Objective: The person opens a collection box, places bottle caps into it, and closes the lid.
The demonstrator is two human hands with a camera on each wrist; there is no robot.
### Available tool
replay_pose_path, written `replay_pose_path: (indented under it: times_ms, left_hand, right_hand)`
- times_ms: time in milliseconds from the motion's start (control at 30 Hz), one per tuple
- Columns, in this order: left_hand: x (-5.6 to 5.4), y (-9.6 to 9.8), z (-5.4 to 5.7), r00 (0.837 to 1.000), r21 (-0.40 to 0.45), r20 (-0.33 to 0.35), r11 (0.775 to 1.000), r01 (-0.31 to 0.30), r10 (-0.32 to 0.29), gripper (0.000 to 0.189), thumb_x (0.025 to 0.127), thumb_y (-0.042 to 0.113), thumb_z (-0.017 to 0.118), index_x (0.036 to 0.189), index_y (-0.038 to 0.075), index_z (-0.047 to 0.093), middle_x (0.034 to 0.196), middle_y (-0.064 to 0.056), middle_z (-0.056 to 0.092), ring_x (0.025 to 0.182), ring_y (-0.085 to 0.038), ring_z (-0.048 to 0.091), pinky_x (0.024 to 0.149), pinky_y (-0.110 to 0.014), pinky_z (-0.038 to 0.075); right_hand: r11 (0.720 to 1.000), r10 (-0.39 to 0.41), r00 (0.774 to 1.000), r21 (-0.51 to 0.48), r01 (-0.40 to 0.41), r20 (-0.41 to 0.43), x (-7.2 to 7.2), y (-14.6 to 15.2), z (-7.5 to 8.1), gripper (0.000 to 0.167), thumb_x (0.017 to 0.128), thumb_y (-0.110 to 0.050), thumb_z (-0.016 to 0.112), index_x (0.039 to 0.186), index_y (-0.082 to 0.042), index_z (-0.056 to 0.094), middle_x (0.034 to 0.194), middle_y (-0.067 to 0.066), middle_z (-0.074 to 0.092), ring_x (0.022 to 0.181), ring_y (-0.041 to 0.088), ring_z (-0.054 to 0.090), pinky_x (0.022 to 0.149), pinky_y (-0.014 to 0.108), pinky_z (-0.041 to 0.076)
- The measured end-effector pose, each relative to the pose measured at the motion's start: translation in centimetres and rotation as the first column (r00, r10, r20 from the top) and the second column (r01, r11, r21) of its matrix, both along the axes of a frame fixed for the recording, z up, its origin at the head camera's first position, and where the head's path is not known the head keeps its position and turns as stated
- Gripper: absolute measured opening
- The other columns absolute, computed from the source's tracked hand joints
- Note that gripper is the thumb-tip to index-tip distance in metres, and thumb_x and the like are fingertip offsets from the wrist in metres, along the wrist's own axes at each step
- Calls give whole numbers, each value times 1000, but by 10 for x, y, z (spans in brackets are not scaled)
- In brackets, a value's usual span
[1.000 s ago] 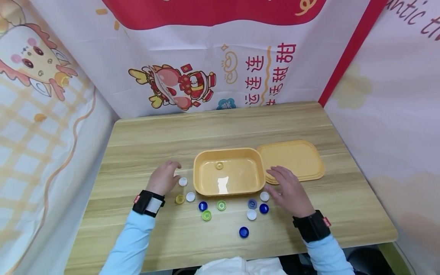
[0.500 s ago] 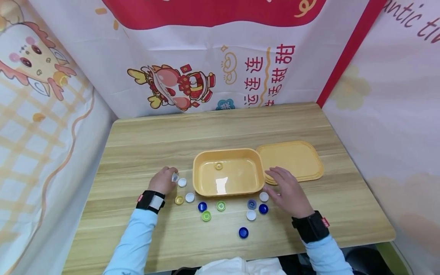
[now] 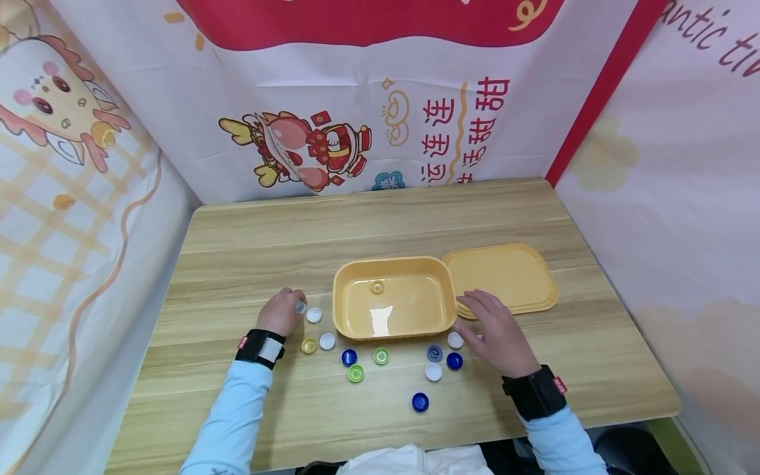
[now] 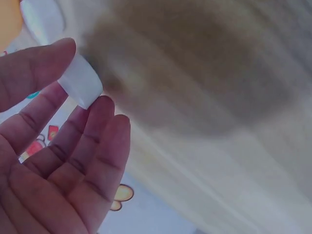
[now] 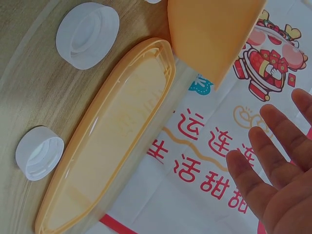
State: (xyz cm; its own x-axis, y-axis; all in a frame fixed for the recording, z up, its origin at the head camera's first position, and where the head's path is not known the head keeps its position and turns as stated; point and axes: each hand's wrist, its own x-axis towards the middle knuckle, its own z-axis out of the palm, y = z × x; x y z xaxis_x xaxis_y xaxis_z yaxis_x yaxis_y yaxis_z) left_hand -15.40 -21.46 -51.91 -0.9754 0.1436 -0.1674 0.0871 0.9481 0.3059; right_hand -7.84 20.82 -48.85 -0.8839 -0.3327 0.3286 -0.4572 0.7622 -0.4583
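My left hand (image 3: 282,312) pinches a white bottle cap (image 4: 82,82) between thumb and fingers, low over the table left of a yellow box (image 3: 394,323). A second white cap (image 3: 314,315) lies right beside those fingertips. Inside the box sits one yellow cap (image 3: 377,287). My right hand (image 3: 497,335) hovers by the box's right end with its fingers extended, holding nothing. Its fingers overlap the yellow lid (image 3: 510,277) in the head view. Two white caps, one larger-looking (image 5: 87,35) and one smaller (image 5: 39,152), show beside the lid in the right wrist view.
Several loose caps lie along the box's near side, among them a gold one (image 3: 309,346), a green one (image 3: 381,355) and a dark blue one (image 3: 420,402). The wooden table (image 3: 267,244) meets a printed cloth (image 3: 332,66) behind.
My left hand's fingers have closed, and a white cap now shows pinched between them. My right hand stays almost where it was by the box.
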Motion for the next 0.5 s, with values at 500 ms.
replay_pose_path:
  times_ms: [500]
  left_hand:
    - [-8, 44, 75, 972, 40, -186, 988, 150, -140, 37, 78, 0, 78, 113, 0, 66, 103, -18, 64, 89, -32, 64, 77, -44, 55]
  right_hand:
    - [1000, -5, 1000, -15, 5, -26, 0, 4, -4, 51, 85, -25, 77, 128, -4, 58, 130, 17, 56, 125, 35, 46, 101, 54, 40]
